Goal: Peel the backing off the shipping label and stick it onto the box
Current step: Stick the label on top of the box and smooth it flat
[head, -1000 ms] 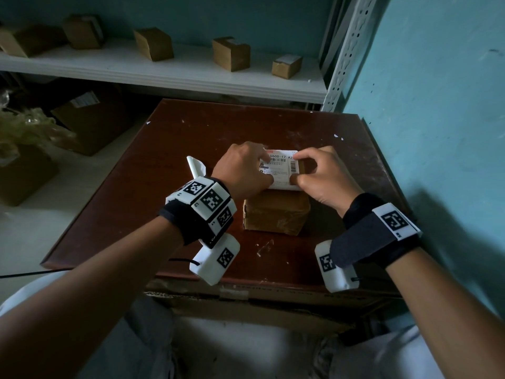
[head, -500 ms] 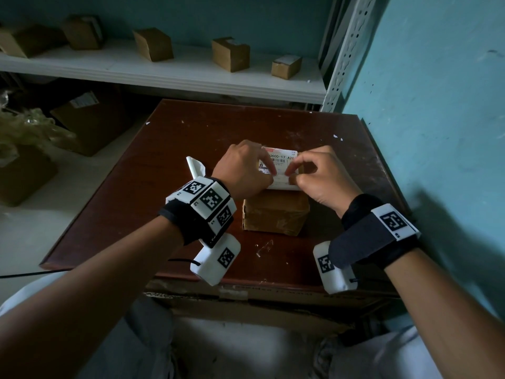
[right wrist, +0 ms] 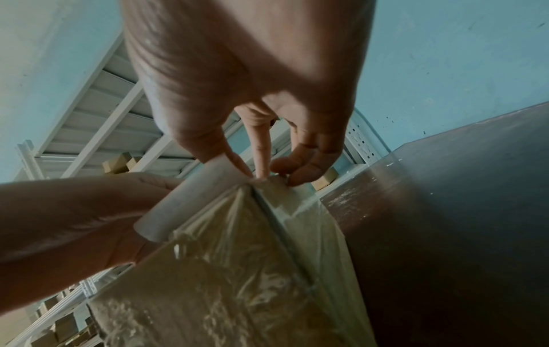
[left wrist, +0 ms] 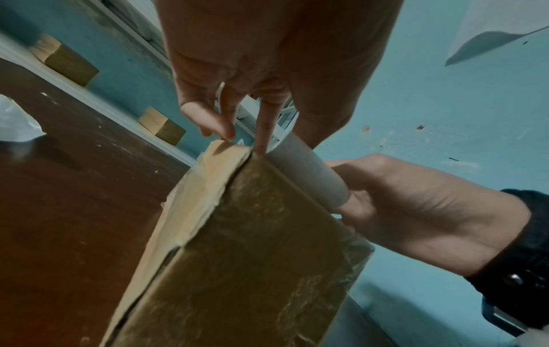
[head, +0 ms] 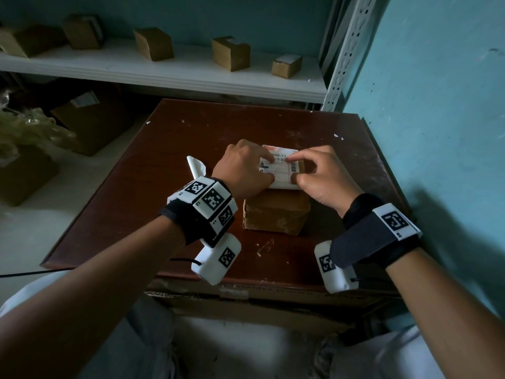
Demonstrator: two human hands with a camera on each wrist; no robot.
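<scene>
A small brown box point(head: 276, 213) wrapped in clear tape stands on the dark red table point(head: 191, 138). The white shipping label point(head: 282, 173) lies on its top, its near edge curling over the box's front edge. My left hand point(head: 270, 168) has its index finger on the label's print and its thumb at the near edge. My right hand point(head: 293, 169) mirrors it from the right. In the left wrist view the curled label edge point(left wrist: 309, 180) sits above the box point(left wrist: 252, 258). The right wrist view shows the same curl point(right wrist: 190, 204) against my thumb.
A peeled white backing sheet point(head: 195, 166) lies on the table left of my left hand. A white shelf point(head: 164, 75) behind the table carries several small boxes. A blue wall point(head: 437, 132) runs close along the table's right side. Cardboard boxes point(head: 90, 119) stand on the floor at left.
Both index fingers have slid inward from the label's far corners and now nearly meet over the barcode. Box and label stay in place.
</scene>
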